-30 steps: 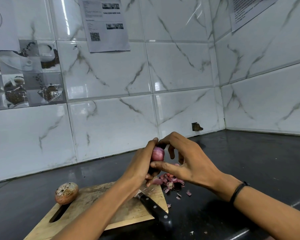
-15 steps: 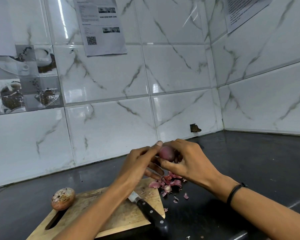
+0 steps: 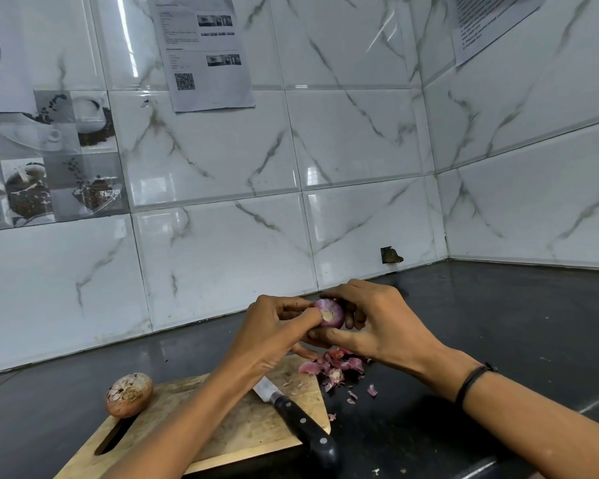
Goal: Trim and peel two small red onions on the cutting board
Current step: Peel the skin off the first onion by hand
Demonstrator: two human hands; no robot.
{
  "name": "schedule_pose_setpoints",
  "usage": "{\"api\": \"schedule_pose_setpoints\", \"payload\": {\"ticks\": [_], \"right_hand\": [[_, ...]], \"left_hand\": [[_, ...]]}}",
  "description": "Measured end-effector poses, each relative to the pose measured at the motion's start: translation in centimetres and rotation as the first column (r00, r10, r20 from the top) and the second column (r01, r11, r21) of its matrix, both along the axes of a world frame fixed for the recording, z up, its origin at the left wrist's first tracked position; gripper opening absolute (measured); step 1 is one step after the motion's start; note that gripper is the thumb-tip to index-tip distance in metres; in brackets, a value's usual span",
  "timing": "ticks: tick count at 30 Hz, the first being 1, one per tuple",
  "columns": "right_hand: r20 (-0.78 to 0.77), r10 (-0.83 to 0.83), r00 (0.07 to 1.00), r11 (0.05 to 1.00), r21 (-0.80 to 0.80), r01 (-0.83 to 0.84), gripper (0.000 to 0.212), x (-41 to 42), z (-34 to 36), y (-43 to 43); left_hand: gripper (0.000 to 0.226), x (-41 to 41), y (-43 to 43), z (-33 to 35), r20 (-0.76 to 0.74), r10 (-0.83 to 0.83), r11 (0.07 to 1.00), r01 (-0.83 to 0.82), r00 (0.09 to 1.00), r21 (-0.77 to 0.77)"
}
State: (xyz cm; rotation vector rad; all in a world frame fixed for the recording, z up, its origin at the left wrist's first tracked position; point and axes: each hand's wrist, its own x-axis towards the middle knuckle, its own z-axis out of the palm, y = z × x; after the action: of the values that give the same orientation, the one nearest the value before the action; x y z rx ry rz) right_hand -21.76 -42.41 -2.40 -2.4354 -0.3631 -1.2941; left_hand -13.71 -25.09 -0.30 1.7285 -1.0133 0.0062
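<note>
- The left hand (image 3: 274, 328) and the right hand (image 3: 381, 328) meet above the far right corner of the cutting board (image 3: 222, 423), both holding one small red onion (image 3: 332, 314) in the air.
- The right hand cups this onion: its fingers curl over the top and far side, and the thumb lies under it.
- The left hand's fingers are bent, and their tips pinch at the onion's pale cut end, which faces the camera.
- This onion looks purple and glossy; how much skin is left on its far side cannot be told.
- The second onion (image 3: 129, 395), still in its dry brown skin, sits on the board's left corner, just beside the handle slot.
- A knife (image 3: 300, 421) with a black riveted handle lies slantwise on the board, its blade partly hidden under the left forearm and its handle reaching past the near edge.
- A heap of pink peels (image 3: 332, 368) lies on the dark counter (image 3: 516, 323) just off the board's right corner, below the hands.
- A black band (image 3: 472, 382) circles the right wrist.
- Behind, a printed sheet (image 3: 204, 53) hangs on the marbled wall tiles.
</note>
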Motion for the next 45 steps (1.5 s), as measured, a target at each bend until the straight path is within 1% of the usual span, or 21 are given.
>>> {"api": "schedule_pose_setpoints", "payload": {"ticks": [3,7,10,15,23,27,30,34,36,39,41,43,45], "right_hand": [[0.011,0.011,1.0,1.0,-0.022,-0.011,0.045,-0.1,0.0,0.2],[0.057,0.006,0.998,0.994,-0.111,0.0,0.042,-0.2,0.0,0.7],[0.058,-0.01,0.998,0.988,-0.152,0.019,0.05,-0.2,-0.1,0.7],[0.036,-0.017,0.999,0.983,-0.184,0.024,0.056,-0.4,-0.2,0.7],[0.039,-0.024,0.999,0.978,-0.207,0.032,0.049,-0.2,-0.3,0.7],[0.04,-0.022,0.999,0.977,-0.212,0.03,0.05,-0.2,-0.4,0.8],[0.044,-0.026,0.999,0.982,-0.188,0.034,0.048,-0.1,-0.3,0.9],[0.074,-0.02,0.997,0.997,-0.078,0.026,0.047,0.0,-0.2,0.5],[0.085,-0.031,0.996,0.999,-0.025,0.033,0.046,0.0,-0.1,0.3],[0.077,-0.045,0.996,0.999,-0.007,0.046,0.042,0.1,0.0,0.4],[0.072,-0.051,0.996,0.999,0.008,0.05,0.045,0.1,0.0,0.4],[0.059,-0.049,0.997,0.996,0.078,0.044,0.049,0.0,0.0,0.4],[0.042,-0.03,0.999,0.988,0.153,0.023,0.047,-0.2,0.1,0.4]], "left_hand": [[0.018,-0.2,0.0,0.0,0.019,0.023,1.0,-0.023,1.0,0.009],[0.015,-0.6,0.0,0.1,0.084,0.08,0.996,-0.083,0.993,0.026],[0.009,-0.7,0.0,0.2,0.162,0.098,0.992,-0.11,0.982,0.068],[0.013,-0.9,-0.2,0.4,0.254,0.149,0.978,-0.181,0.956,0.106],[0.019,-0.8,-0.3,0.2,0.28,0.145,0.973,-0.188,0.949,0.131],[0.023,-0.5,-0.2,0.1,0.323,0.149,0.971,-0.199,0.934,0.129],[0.019,0.0,0.0,0.2,0.297,0.151,0.979,-0.184,0.943,0.089],[0.019,0.4,-0.1,0.1,0.102,0.072,0.996,-0.076,0.992,0.037],[0.021,0.5,-0.3,-0.1,0.068,0.049,0.999,-0.05,0.997,0.012],[0.022,0.7,-0.3,-0.1,0.08,0.025,0.999,-0.023,0.997,-0.022],[0.024,0.8,-0.3,-0.1,0.101,0.005,0.999,0.0,0.995,-0.05],[0.025,0.9,-0.2,0.0,0.132,-0.012,0.996,0.024,0.991,-0.088],[0.024,0.7,-0.2,0.1,0.164,-0.041,0.992,0.06,0.986,-0.115]]}}
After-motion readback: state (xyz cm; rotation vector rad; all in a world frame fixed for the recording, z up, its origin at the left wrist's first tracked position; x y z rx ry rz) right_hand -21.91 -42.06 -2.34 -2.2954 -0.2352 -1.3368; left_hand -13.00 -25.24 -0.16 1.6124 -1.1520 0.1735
